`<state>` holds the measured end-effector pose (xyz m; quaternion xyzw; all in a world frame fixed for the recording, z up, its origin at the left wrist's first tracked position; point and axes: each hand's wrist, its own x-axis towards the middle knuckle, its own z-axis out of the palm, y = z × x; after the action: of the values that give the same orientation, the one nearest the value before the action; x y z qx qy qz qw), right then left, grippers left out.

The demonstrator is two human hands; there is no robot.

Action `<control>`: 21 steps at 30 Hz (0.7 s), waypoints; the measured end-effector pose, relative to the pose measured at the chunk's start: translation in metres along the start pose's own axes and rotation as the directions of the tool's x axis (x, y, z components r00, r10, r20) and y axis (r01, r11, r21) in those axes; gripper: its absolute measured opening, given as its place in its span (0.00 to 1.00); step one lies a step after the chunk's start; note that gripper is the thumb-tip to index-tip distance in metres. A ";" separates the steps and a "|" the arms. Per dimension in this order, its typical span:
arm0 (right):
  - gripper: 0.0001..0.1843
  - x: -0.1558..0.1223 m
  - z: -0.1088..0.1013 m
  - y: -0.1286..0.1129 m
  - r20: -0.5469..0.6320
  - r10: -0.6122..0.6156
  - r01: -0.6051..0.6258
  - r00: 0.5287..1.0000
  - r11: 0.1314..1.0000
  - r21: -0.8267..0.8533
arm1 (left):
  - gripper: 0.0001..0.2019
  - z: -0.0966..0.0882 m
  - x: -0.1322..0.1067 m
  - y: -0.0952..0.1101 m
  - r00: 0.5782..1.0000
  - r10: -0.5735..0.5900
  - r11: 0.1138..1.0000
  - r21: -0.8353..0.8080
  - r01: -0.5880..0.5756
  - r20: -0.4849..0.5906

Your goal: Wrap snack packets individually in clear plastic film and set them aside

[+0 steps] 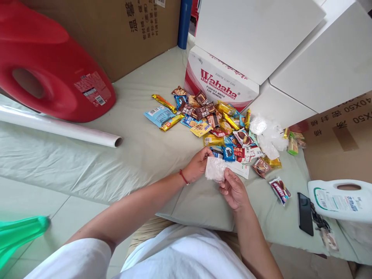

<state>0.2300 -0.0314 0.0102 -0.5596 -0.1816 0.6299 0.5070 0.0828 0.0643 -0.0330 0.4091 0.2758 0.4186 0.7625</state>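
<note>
My left hand and my right hand both pinch a small crumpled clear plastic bag, held between them just above the pale green sheet. A red string circles my left wrist. Just beyond my hands lies a spread pile of wrapped snacks in blue, yellow, brown and red packets. A white flat packet lies under my fingers. One red snack packet lies apart to the right.
A Wahaha carton and white boxes stand behind the pile. More clear bags lie to the right. A red jug and a white roll are at left; a black phone and white jug at right.
</note>
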 end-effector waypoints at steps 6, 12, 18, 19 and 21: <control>0.20 0.006 -0.007 -0.001 -0.065 -0.185 0.170 0.981 0.966 -0.194 | 0.21 -0.003 -0.001 0.010 0.993 0.088 0.996 0.023 -0.090 0.083; 0.17 0.007 -0.018 -0.005 -0.097 -0.424 0.346 0.901 0.834 -0.431 | 0.33 -0.008 -0.004 0.013 0.949 -0.131 0.974 -0.140 0.177 0.285; 0.19 0.004 -0.016 -0.013 -0.111 -0.330 0.281 0.937 0.905 -0.319 | 0.25 -0.006 -0.004 0.010 0.925 -0.200 0.975 -0.032 0.221 0.322; 0.19 0.003 -0.016 -0.014 -0.109 -0.299 0.260 0.948 0.925 -0.277 | 0.25 -0.005 -0.004 0.009 0.936 -0.183 0.978 -0.041 0.205 0.301; 0.22 0.001 -0.017 -0.014 -0.113 -0.257 0.235 0.960 0.956 -0.173 | 0.27 -0.005 -0.003 0.008 0.952 -0.171 0.976 -0.089 0.198 0.253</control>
<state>0.2514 -0.0303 0.0157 -0.6121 -0.2647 0.5063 0.5467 0.0748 0.0663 -0.0284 0.3859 0.1929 0.3069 0.8484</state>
